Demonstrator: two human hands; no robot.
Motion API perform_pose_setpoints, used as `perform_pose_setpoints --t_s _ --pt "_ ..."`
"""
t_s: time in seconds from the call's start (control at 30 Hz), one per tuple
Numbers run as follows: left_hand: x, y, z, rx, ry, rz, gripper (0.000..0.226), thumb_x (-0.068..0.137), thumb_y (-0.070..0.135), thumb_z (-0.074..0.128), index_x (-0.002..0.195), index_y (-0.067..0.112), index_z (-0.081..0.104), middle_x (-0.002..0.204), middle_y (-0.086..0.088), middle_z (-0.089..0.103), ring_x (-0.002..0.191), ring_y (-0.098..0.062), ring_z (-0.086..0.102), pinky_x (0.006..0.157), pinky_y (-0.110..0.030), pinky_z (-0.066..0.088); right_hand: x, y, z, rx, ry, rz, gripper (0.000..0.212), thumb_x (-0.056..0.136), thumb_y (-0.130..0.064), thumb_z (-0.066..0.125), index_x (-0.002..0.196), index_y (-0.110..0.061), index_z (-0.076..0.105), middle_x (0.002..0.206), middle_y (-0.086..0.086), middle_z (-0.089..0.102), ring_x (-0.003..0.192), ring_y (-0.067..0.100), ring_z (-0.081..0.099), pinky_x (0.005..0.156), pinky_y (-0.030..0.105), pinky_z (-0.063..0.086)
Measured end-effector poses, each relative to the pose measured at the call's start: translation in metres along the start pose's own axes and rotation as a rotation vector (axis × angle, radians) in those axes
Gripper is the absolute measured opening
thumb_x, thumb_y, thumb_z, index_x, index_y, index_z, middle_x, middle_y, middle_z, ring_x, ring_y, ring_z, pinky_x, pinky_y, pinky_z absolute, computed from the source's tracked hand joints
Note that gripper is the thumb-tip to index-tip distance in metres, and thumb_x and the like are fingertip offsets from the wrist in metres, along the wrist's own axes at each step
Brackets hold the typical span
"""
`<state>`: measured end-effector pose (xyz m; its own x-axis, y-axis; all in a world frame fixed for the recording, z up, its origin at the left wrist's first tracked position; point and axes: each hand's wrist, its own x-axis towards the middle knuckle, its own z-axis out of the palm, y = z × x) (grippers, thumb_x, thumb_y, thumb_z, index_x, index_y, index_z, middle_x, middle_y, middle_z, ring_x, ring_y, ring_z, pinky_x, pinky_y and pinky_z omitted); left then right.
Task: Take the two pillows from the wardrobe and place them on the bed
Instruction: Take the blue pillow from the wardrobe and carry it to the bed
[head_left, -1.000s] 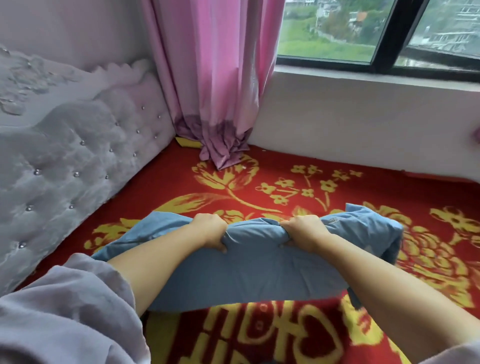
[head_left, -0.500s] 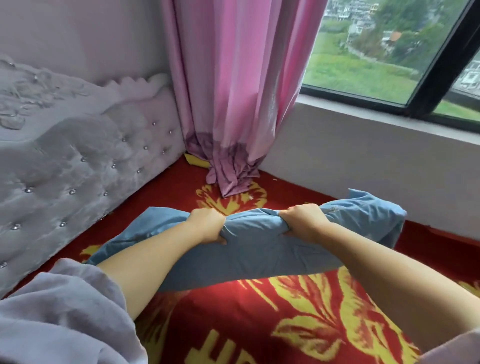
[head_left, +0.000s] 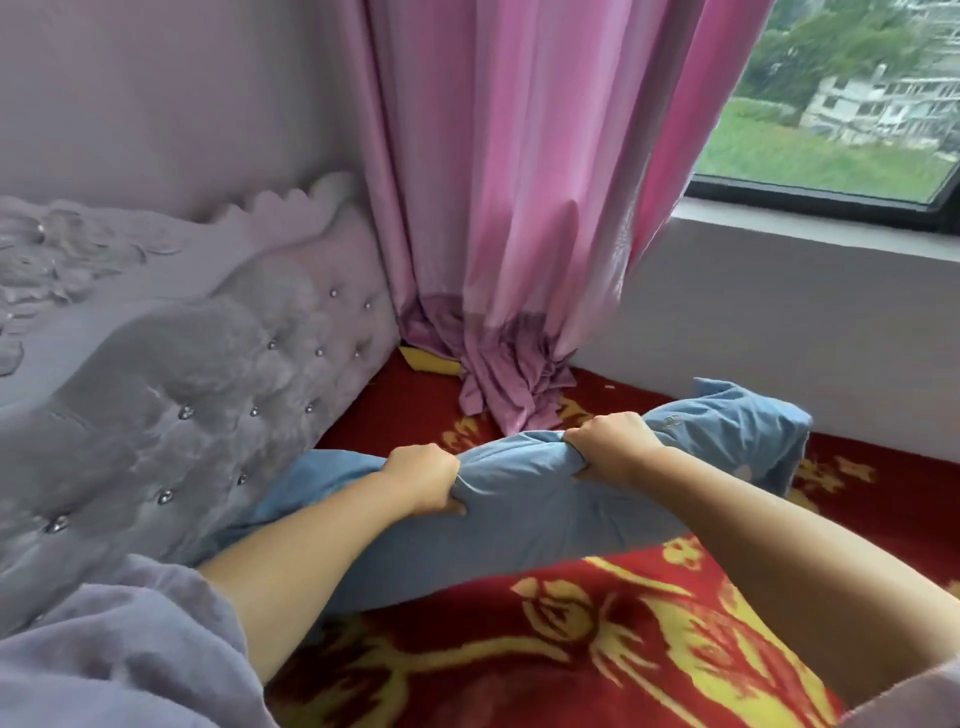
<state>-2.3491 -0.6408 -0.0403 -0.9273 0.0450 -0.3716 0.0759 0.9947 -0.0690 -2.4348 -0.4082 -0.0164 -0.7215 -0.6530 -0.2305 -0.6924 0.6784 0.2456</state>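
Note:
A blue pillow (head_left: 524, 512) is held a little above the bed (head_left: 597, 654), which is covered by a red spread with yellow flowers. My left hand (head_left: 423, 480) grips a bunched fold near the pillow's middle. My right hand (head_left: 613, 447) grips the upper edge further right. The pillow's left end reaches the tufted headboard (head_left: 197, 395), and its right end sticks up near the wall below the window. No second pillow or wardrobe is in view.
A pink curtain (head_left: 519, 208) hangs into the corner and bunches on the bed. The grey wall and window sill (head_left: 810, 228) run along the far side. The padded lilac headboard stands to the left.
Both hands have carried the pillow forward and left toward the headboard corner. The view has turned up and left, so the curtain is closer.

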Motion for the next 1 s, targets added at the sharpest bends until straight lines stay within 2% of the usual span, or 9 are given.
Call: perform_pose_setpoints --t_s 0.1,0.3,0.43,0.57,0.63,0.77,0.87,0.93,1.0 --pt "0.002 -0.033 0.001 -0.014 -0.005 -0.042 0.054 0.076 0.059 0.064 0.107 0.015 0.062 0.114 -0.010 0.065 0.105 -0.032 0.062 0.078 -0.037 0.049 0.034 -0.016 -0.012 -0.012 0.032 -0.041 0.033 0.086 -0.047 0.054 0.110 -0.025 0.058 0.110 0.001 0.069 0.103 0.026 0.065 0.074 0.034 0.047" --pt "0.030 -0.071 -0.038 -0.134 0.036 -0.127 0.051 0.073 0.057 0.066 0.106 0.018 0.064 0.112 -0.008 0.066 0.102 -0.032 0.063 0.075 -0.035 0.047 0.098 0.006 -0.061 -0.076 0.080 -0.073 0.026 0.091 -0.041 0.047 0.109 -0.027 0.058 0.113 -0.003 0.068 0.107 0.024 0.064 0.078 0.033 0.046" --pt "0.071 -0.081 -0.047 -0.263 0.030 -0.190 0.047 0.070 0.056 0.066 0.098 0.018 0.064 0.107 -0.006 0.067 0.098 -0.029 0.063 0.070 -0.032 0.044 0.153 0.035 -0.083 -0.143 0.043 -0.142 0.030 0.088 -0.049 0.052 0.108 -0.028 0.060 0.113 -0.004 0.068 0.109 0.023 0.063 0.076 0.032 0.046" --pt "0.138 -0.104 -0.038 -0.389 0.016 -0.258 0.054 0.068 0.059 0.068 0.097 0.015 0.062 0.107 -0.006 0.066 0.097 -0.028 0.062 0.067 -0.032 0.045 0.256 0.063 -0.088 -0.146 -0.097 -0.266 0.048 0.075 -0.060 0.064 0.114 -0.032 0.063 0.118 -0.004 0.067 0.110 0.023 0.063 0.080 0.032 0.048" --pt "0.174 -0.124 -0.024 -0.470 -0.011 -0.335 0.057 0.066 0.062 0.069 0.096 0.014 0.061 0.106 -0.006 0.066 0.095 -0.027 0.062 0.067 -0.031 0.045 0.323 0.064 -0.082 -0.198 -0.157 -0.372 0.055 0.070 -0.060 0.069 0.116 -0.030 0.062 0.118 -0.002 0.067 0.110 0.025 0.062 0.077 0.032 0.047" --pt "0.229 -0.170 0.003 -0.485 0.006 -0.505 0.059 0.062 0.065 0.069 0.098 0.018 0.062 0.107 -0.004 0.068 0.097 -0.024 0.063 0.070 -0.032 0.046 0.435 0.049 -0.051 -0.233 -0.200 -0.513 0.056 0.072 -0.059 0.069 0.117 -0.026 0.060 0.116 -0.001 0.067 0.109 0.025 0.061 0.072 0.032 0.041" --pt "0.264 -0.194 0.022 -0.362 0.159 -0.687 0.062 0.065 0.066 0.066 0.105 0.018 0.058 0.110 -0.007 0.067 0.103 -0.027 0.063 0.074 -0.034 0.046 0.501 0.039 -0.032 -0.236 -0.069 -0.541 0.058 0.074 -0.058 0.067 0.122 -0.027 0.056 0.122 0.000 0.063 0.115 0.025 0.058 0.082 0.035 0.043" --pt "0.282 -0.203 0.044 -0.280 0.272 -0.834 0.062 0.071 0.063 0.063 0.111 0.016 0.053 0.114 -0.010 0.064 0.107 -0.029 0.060 0.081 -0.037 0.046 0.536 0.029 -0.012 -0.227 0.099 -0.522 0.057 0.079 -0.053 0.063 0.126 -0.023 0.051 0.127 0.004 0.057 0.120 0.027 0.052 0.093 0.039 0.039" --pt "0.291 -0.207 0.072 -0.219 0.413 -0.936 0.058 0.080 0.055 0.058 0.121 0.015 0.049 0.122 -0.011 0.056 0.114 -0.029 0.050 0.091 -0.040 0.041 0.558 0.016 0.022 -0.057 0.252 -0.458 0.053 0.086 -0.039 0.058 0.134 -0.019 0.044 0.137 0.007 0.048 0.129 0.027 0.041 0.104 0.043 0.032"
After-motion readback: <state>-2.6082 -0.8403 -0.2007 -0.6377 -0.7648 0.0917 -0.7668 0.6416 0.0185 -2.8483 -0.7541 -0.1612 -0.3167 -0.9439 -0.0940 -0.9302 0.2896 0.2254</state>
